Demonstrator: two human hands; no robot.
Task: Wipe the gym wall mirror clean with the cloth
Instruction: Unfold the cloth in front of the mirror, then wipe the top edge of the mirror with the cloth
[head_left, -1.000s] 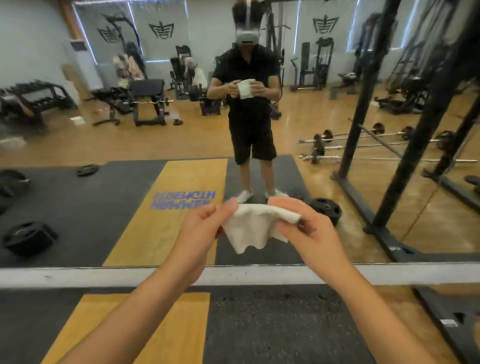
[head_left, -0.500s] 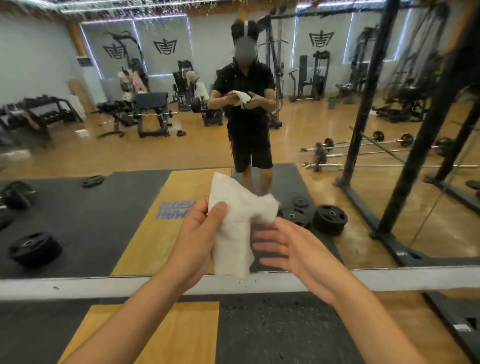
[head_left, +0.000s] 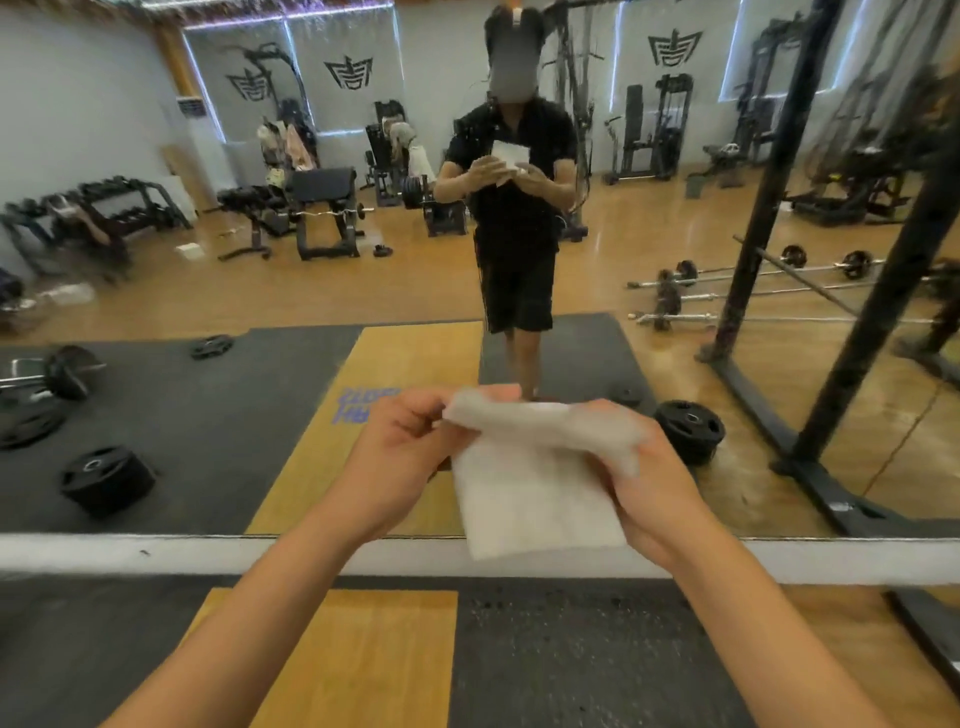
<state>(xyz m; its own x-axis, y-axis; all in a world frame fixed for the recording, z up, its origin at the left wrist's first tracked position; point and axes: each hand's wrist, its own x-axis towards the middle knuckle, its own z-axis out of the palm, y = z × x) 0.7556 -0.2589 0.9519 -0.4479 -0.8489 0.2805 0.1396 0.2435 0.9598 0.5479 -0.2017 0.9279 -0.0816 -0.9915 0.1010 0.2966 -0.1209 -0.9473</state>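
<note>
Back gripping the cloth (head_left: 535, 499) with the right hand (head_left: 660, 493), left hand (head_left: 395, 457) pinching its top corner, low centre of frame. Folding, seemingly, not yet wiping; next, pressing flat against the mirror (head_left: 156, 291).

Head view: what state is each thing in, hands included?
cloth: partly folded, held by both hands, off the glass.
left hand: pinches the cloth's top left corner.
right hand: grips the cloth's right edge.
mirror: spotted near the top, not yet wiped.

White cloth (head_left: 535, 499) hangs folded; mirror (head_left: 156, 291) stands behind.
</note>
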